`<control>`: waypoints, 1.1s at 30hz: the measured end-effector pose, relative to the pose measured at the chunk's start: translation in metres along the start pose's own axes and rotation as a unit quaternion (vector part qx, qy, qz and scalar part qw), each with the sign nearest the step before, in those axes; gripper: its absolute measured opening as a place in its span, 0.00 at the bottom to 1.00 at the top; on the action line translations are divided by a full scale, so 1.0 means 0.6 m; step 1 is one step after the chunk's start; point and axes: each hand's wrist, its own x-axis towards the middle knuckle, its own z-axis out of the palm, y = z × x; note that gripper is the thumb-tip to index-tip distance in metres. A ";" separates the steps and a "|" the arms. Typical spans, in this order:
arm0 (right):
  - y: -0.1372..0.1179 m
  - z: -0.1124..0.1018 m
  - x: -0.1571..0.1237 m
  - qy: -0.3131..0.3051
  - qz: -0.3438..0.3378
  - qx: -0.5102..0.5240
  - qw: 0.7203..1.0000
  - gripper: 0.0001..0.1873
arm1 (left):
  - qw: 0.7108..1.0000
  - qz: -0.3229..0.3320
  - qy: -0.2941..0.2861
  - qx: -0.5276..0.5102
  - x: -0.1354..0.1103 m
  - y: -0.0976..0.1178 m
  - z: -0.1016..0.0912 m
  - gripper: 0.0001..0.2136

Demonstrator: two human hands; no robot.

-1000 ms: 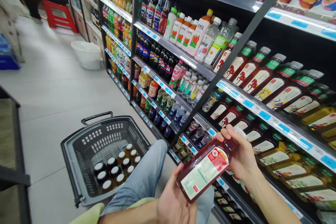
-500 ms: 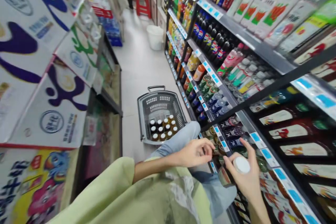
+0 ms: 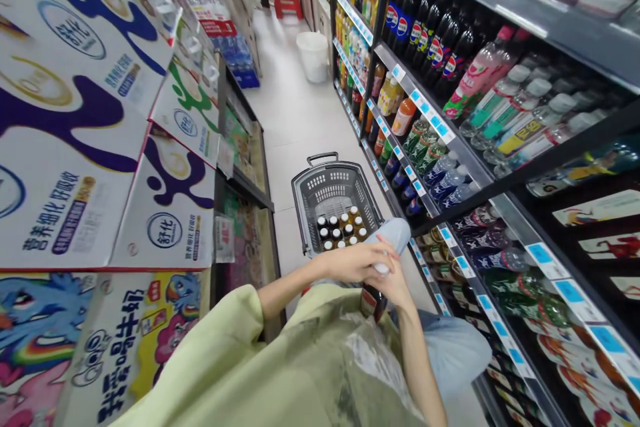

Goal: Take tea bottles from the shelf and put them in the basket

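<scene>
Head view | your left hand and right hand are closed around the capped end of the dark bottle, against your shirt | step: apparently gripping the top | next move: likely needs steady support

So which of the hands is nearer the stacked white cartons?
Left. The left hand lies right of the white cartons, at the bottle; the right hand lies farther right, nearer the shelves.
</scene>
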 end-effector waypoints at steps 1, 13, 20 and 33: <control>0.010 0.004 0.011 0.001 0.002 0.016 1.000 0.49 | 1.000 -0.010 0.011 0.012 -0.002 -0.012 0.002 0.10; 0.144 0.032 -0.017 0.061 0.123 -0.134 0.981 0.16 | 0.966 -0.197 -0.008 0.169 -0.002 -0.181 0.075 0.12; 0.151 -0.020 -0.007 -0.041 0.145 -0.040 0.988 0.17 | 0.995 -0.029 -0.085 0.039 0.007 -0.160 0.046 0.20; 0.132 0.042 0.126 -0.119 0.087 0.119 0.982 0.30 | 0.988 -0.063 -0.113 0.083 0.013 -0.114 -0.127 0.11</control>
